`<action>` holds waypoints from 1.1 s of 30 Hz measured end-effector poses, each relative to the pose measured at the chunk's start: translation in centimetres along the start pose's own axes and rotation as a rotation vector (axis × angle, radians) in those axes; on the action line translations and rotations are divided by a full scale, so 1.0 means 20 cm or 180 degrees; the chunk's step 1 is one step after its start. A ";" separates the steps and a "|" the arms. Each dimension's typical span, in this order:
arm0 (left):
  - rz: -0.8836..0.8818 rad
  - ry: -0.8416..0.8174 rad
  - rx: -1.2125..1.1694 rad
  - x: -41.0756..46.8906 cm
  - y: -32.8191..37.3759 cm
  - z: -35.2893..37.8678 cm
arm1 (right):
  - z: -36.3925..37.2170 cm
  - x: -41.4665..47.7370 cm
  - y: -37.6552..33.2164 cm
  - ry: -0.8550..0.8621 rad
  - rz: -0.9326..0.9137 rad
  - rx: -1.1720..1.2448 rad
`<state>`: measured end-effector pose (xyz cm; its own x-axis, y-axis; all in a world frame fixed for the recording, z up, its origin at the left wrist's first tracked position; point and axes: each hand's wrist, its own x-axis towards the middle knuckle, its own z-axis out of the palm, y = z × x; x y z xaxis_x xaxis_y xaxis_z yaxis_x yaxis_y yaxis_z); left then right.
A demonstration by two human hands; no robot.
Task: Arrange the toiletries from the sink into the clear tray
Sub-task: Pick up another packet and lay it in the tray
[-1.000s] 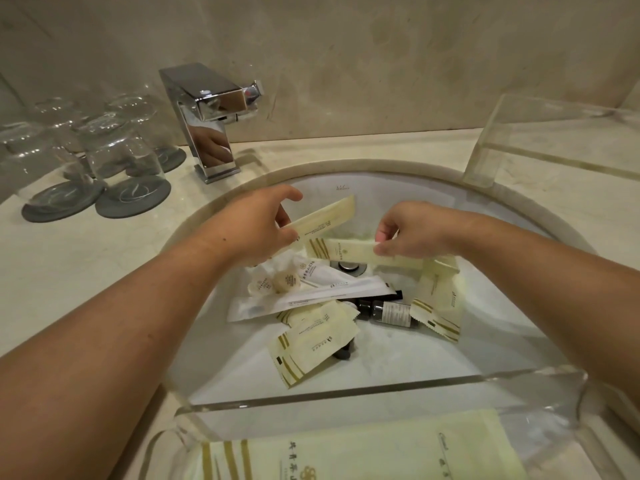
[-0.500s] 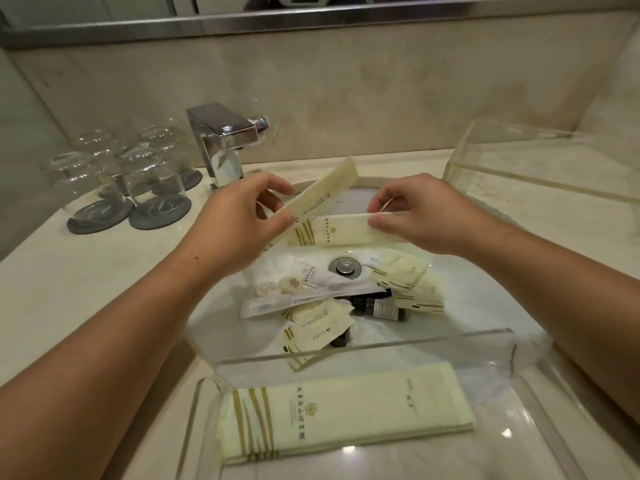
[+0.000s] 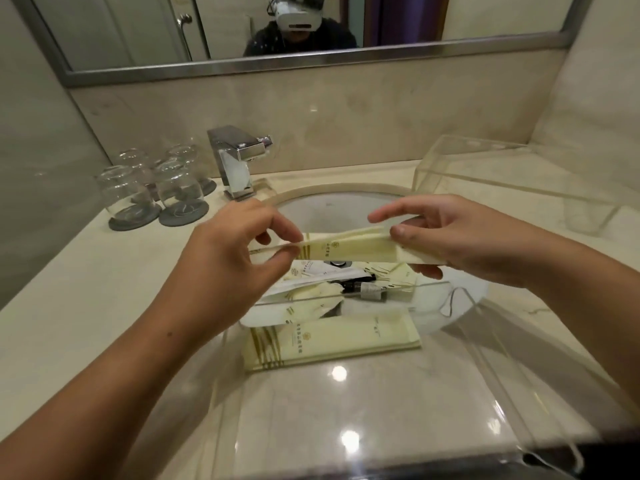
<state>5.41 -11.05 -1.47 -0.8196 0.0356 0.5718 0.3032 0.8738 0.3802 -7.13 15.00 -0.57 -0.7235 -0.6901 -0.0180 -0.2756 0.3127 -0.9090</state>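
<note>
My left hand and my right hand hold cream toiletry packets level between them, above the white sink. The left fingers pinch the striped end, the right thumb and fingers grip the other end. Whether it is one packet or two stacked I cannot tell. Below lie more packets, a white sachet and a small dark bottle around the drain. The clear tray stands on the counter in front of the sink, with one long cream packet lying flat in its far end.
A chrome tap stands behind the sink. Upturned glasses on grey coasters sit at the left. A second clear box rests at the right back. A mirror hangs above the marble splashback.
Both hands lifted out of the sink toward me and brought their packets together, level. The view tilted up, so the mirror and more of the tray show.
</note>
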 end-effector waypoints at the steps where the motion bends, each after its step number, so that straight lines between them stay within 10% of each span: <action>1: 0.0045 -0.0036 0.0017 -0.03 0.02 -0.01 | 0.01 -0.03 0.00 -0.0044 0.0049 0.0052; 20: 0.0021 -0.1129 0.0053 -0.31 0.14 -0.06 | 0.19 -0.22 -0.05 -0.0764 0.0254 -0.0434; 33: -0.0229 -0.1357 0.0516 -0.31 0.09 -0.10 | 0.31 -0.18 -0.05 0.0126 -0.0162 -0.1324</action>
<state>11.94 -10.65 -2.93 -0.9729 0.1387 0.1851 0.1861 0.9447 0.2700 -0.42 13.14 -2.14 -0.7239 -0.6884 0.0460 -0.5379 0.5214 -0.6625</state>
